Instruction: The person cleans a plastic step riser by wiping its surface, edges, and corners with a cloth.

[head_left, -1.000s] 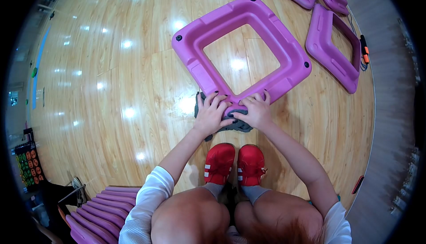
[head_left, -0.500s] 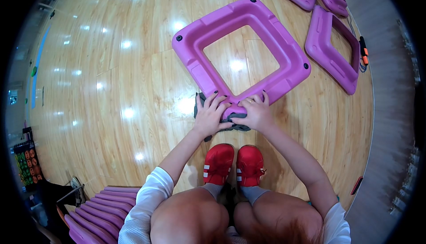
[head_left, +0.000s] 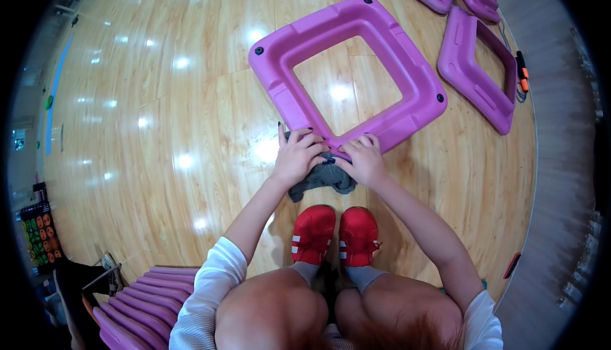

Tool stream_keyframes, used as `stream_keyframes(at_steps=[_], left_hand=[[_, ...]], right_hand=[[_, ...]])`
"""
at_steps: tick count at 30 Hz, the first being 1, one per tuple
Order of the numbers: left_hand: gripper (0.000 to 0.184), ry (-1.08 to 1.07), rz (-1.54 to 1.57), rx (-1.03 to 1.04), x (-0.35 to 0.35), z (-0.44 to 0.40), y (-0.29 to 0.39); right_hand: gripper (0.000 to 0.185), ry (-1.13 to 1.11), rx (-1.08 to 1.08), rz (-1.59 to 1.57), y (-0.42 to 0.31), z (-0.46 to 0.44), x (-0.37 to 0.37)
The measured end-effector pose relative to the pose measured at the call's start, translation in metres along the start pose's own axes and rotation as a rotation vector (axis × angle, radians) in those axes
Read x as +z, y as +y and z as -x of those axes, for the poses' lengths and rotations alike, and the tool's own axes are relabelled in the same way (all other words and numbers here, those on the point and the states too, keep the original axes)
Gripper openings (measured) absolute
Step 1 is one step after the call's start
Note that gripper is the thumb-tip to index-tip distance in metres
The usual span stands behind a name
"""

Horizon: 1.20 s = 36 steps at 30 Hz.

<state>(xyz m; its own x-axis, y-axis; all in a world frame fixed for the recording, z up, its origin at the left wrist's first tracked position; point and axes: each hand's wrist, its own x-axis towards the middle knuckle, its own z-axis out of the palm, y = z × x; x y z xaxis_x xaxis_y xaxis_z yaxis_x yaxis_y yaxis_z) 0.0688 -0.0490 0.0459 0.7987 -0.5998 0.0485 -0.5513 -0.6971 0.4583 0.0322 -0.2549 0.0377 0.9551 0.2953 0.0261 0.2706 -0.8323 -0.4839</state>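
A purple square plastic frame with a large opening and black round pads at its visible corners lies on the floor, one corner towards me. My left hand is closed over the left side of that near corner. On the corner's right side, my right hand grips with fingers on top and thumb turned inward. A crumpled dark grey cloth spreads under my hands and the corner, a piece of it showing beyond my left fingers. Both thumbs meet near a small dark spot, partly hidden, at the corner.
My red shoes stand just below the cloth. More purple frames lie at upper right, near an orange-and-black tool. A row of stacked purple pieces is at lower left. Another person's shoe shows beyond it.
The cloth's lower part has come into fuller view, hanging out below the corner. Both hands have shifted slightly up and closer round the corner. The frame has moved very slightly right.
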Motion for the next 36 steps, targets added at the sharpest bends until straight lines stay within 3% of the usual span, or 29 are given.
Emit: stream_keyframes(at_steps=[10,19,27,36], left_hand=[[0.02,0.042,-0.035,-0.04,0.009,0.003,0.008],[0.03,0.107,-0.128,-0.005,0.012,0.003,0.02],[0.034,0.102,-0.202,-0.089,0.014,-0.002,0.028],[0.038,0.014,0.006,-0.074,0.008,0.004,0.016]], right_hand=[[0.038,0.014,-0.122,-0.073,0.012,0.005,-0.004],[0.053,-0.015,-0.118,-0.04,0.01,0.006,-0.014],[0.061,0.076,-0.08,0.168,-0.009,0.013,-0.005],[0.042,0.139,-0.246,0.088,0.015,0.019,0.008]])
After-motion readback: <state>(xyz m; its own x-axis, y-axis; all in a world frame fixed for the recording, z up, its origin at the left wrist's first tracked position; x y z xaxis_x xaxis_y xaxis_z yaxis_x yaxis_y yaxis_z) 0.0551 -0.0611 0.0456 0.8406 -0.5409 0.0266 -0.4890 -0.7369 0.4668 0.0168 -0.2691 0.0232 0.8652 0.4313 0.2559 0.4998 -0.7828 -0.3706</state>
